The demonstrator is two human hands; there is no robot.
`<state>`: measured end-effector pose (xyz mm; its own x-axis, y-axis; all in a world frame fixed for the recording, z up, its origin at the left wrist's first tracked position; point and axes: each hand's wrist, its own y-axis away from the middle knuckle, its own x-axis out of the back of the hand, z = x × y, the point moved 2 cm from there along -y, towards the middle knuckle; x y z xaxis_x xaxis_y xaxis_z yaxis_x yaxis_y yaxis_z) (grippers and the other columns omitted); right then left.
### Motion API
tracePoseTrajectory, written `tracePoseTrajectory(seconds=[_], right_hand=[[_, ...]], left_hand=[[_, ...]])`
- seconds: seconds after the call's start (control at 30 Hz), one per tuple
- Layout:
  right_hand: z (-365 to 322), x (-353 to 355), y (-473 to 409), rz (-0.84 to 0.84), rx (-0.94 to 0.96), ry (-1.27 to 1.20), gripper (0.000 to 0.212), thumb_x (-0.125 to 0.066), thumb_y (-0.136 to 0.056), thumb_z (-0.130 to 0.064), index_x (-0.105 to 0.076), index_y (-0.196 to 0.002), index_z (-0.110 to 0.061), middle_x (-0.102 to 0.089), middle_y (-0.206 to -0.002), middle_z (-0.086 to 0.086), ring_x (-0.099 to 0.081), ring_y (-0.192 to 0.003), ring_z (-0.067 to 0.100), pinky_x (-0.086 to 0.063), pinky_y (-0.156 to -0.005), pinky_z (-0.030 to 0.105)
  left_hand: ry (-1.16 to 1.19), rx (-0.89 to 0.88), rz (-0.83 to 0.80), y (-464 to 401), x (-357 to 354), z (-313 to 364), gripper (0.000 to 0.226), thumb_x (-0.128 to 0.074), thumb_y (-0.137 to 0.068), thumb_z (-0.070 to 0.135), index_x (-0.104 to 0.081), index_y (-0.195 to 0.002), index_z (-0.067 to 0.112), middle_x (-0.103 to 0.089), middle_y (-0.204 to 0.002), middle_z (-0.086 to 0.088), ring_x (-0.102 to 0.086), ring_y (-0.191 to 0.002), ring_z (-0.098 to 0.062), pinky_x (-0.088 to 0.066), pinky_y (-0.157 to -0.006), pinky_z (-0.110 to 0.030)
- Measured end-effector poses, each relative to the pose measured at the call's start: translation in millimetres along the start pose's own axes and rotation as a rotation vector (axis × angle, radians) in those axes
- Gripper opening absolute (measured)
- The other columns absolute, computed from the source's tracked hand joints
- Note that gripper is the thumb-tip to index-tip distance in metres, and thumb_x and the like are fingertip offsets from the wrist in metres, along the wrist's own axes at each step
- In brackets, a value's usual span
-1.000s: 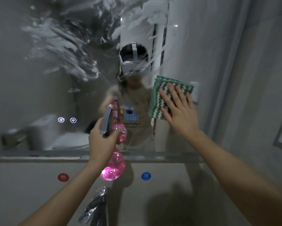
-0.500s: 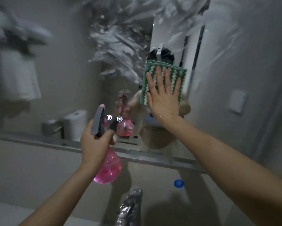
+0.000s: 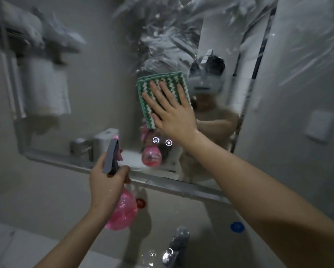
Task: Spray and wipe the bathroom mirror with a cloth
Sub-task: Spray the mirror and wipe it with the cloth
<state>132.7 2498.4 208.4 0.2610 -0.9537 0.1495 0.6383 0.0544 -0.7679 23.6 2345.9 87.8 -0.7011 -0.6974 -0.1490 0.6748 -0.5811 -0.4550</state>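
The right hand (image 3: 173, 115), fingers straight, presses the cloth (image 3: 162, 95) flat mid-mirror (image 3: 104, 93), well above its bottom edge. The left hand (image 3: 106, 180) grips the spray bottle (image 3: 121, 211) below that edge.

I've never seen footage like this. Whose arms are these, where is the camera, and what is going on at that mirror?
There is no machine here: these are a person's two bare arms, filmed by a wide-angle camera worn on their head, looking forward and down. That is why the mirror shows a blurred reflection wearing a headset.

The right hand presses a green and white cloth flat against the glass with straight fingers. The left hand grips a pink spray bottle by its grey trigger head. White smears of foam streak the mirror above the cloth, not yet wiped.

Below, a chrome tap stands at the basin, with a red dot and a blue dot on the wall under the mirror.
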Motion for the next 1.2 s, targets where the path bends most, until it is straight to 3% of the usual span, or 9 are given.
tracePoseTrajectory(seconds=[0.1, 0.23, 0.43, 0.6, 0.7, 0.83, 0.97, 1.07, 1.2], right_hand=[[24, 5, 24, 0.022, 0.056, -0.002, 0.048, -0.037, -0.098, -0.035, -0.042, -0.144, -0.024, -0.039, -0.149, 0.004, -0.035, -0.139, 0.024, -0.019, -0.114, 0.049], [58, 17, 75, -0.017, 0.051, 0.044, 0.048, -0.033, -0.100, -0.039, -0.036, -0.147, -0.027, -0.033, -0.153, 0.002, -0.029, -0.141, 0.023, -0.020, -0.114, 0.050], [99, 37, 167, -0.072, -0.017, 0.059, 0.050, -0.038, -0.101, -0.039, -0.029, -0.149, -0.029, -0.028, -0.155, 0.001, -0.025, -0.143, 0.022, -0.022, -0.114, 0.051], [107, 41, 190, -0.050, -0.048, 0.054, 0.051, -0.040, -0.098, -0.038, -0.032, -0.148, -0.029, -0.030, -0.154, 0.002, -0.026, -0.142, 0.020, -0.020, -0.113, 0.050], [97, 32, 174, -0.018, -0.108, 0.054, 0.054, -0.040, -0.097, -0.038, -0.030, -0.149, -0.028, -0.027, -0.155, 0.002, -0.023, -0.142, 0.019, -0.012, -0.114, 0.050], [71, 22, 139, -0.040, -0.195, 0.023, 0.052, -0.031, -0.101, -0.038, -0.023, -0.151, -0.026, -0.023, -0.156, 0.005, -0.016, -0.144, 0.023, -0.005, -0.114, 0.052], [34, 15, 117, -0.054, -0.302, 0.002, 0.053, -0.032, -0.101, -0.035, -0.021, -0.152, -0.024, -0.025, -0.156, 0.009, -0.015, -0.143, 0.028, -0.005, -0.113, 0.054], [6, 6, 94, -0.088, -0.255, 0.012, 0.053, -0.035, -0.100, -0.035, -0.025, -0.151, -0.024, -0.025, -0.156, 0.008, -0.013, -0.144, 0.027, -0.009, -0.113, 0.055], [-57, -12, 47, -0.048, -0.183, 0.016, 0.051, -0.037, -0.099, -0.036, -0.032, -0.148, -0.025, -0.032, -0.153, 0.007, -0.020, -0.143, 0.028, -0.010, -0.114, 0.056]], left_hand=[[0.015, -0.003, -0.039, 5, -15, 4, 0.024, -0.059, -0.073, -0.014, -0.058, -0.088, 0.005, -0.051, -0.064, -0.025, -0.047, -0.048, -0.017, -0.046, -0.052, -0.032], [0.039, -0.028, -0.133, 26, -46, 13, 0.021, -0.059, -0.075, -0.015, -0.058, -0.091, -0.001, -0.046, -0.061, -0.019, -0.045, -0.043, -0.009, -0.044, -0.045, -0.021], [0.032, 0.014, -0.229, 68, -82, 13, 0.022, -0.060, -0.070, -0.003, -0.058, -0.092, -0.002, -0.048, -0.062, -0.024, -0.048, -0.050, -0.024, -0.042, -0.046, -0.030], [-0.002, 0.042, -0.247, 88, -90, 19, 0.025, -0.056, -0.074, -0.015, -0.059, -0.094, 0.001, -0.051, -0.065, -0.022, -0.050, -0.048, -0.019, -0.043, -0.045, -0.021], [0.001, 0.057, -0.220, 88, -75, 20, 0.030, -0.058, -0.076, -0.011, -0.061, -0.093, 0.014, -0.051, -0.061, -0.020, -0.051, -0.050, -0.020, -0.046, -0.048, -0.028], [0.013, 0.064, -0.172, 77, -35, 13, 0.031, -0.062, -0.070, -0.002, -0.064, -0.088, 0.023, -0.050, -0.066, -0.034, -0.050, -0.052, -0.032, -0.048, -0.052, -0.035], [0.002, 0.049, -0.173, 52, 11, -6, 0.033, -0.058, -0.075, -0.015, -0.058, -0.082, 0.017, -0.049, -0.065, -0.027, -0.051, -0.053, -0.023, -0.048, -0.050, -0.025], [-0.014, 0.035, -0.216, 26, 43, -23, 0.032, -0.059, -0.077, -0.013, -0.058, -0.083, 0.018, -0.049, -0.071, -0.035, -0.050, -0.060, -0.031, -0.049, -0.055, -0.041], [-0.046, 0.023, -0.263, -15, 87, -45, 0.031, -0.064, -0.074, -0.009, -0.053, -0.075, 0.020, -0.044, -0.056, -0.014, -0.052, -0.051, -0.020, -0.048, -0.056, -0.041]])
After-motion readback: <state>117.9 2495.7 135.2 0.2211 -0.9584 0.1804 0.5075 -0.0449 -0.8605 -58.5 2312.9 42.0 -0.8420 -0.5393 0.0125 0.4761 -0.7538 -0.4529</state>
